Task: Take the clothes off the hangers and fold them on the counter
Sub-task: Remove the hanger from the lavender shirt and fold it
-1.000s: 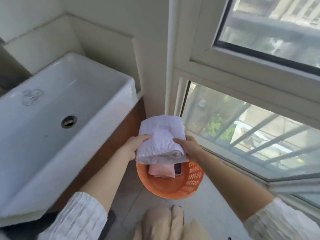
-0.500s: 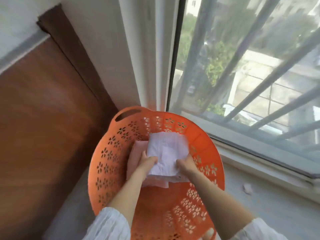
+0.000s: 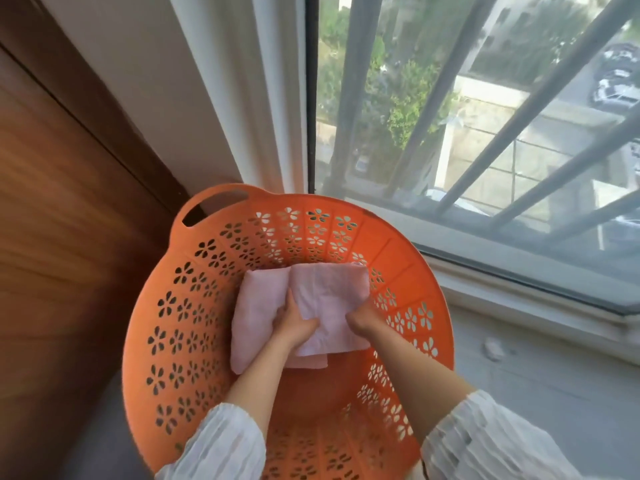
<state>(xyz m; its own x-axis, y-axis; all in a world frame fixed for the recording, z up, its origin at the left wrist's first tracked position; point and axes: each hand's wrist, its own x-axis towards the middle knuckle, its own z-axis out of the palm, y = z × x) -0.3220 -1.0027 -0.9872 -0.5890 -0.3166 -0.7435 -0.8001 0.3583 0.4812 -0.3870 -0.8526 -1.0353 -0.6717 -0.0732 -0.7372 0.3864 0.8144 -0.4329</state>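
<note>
At frame centre, a folded pale lilac cloth [image 3: 329, 299] is gripped at its near corners by the left hand [image 3: 294, 327] and right hand [image 3: 362, 318], and lowered flat onto a folded pink garment [image 3: 256, 306] inside the perforated orange plastic basket [image 3: 180, 306], probably to keep its folds.

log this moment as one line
left hand: holds white cloth | right hand: holds it | cloth: on pink cloth in basket

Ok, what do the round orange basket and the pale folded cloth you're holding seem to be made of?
The round orange basket looks like moulded plastic, smooth and slightly glossy: flower-shaped cutouts, one-piece handle slot. The pale folded cloth looks like thin woven fabric, possibly cotton: matte, fine creases. Both the left hand and right hand grip it.
</note>
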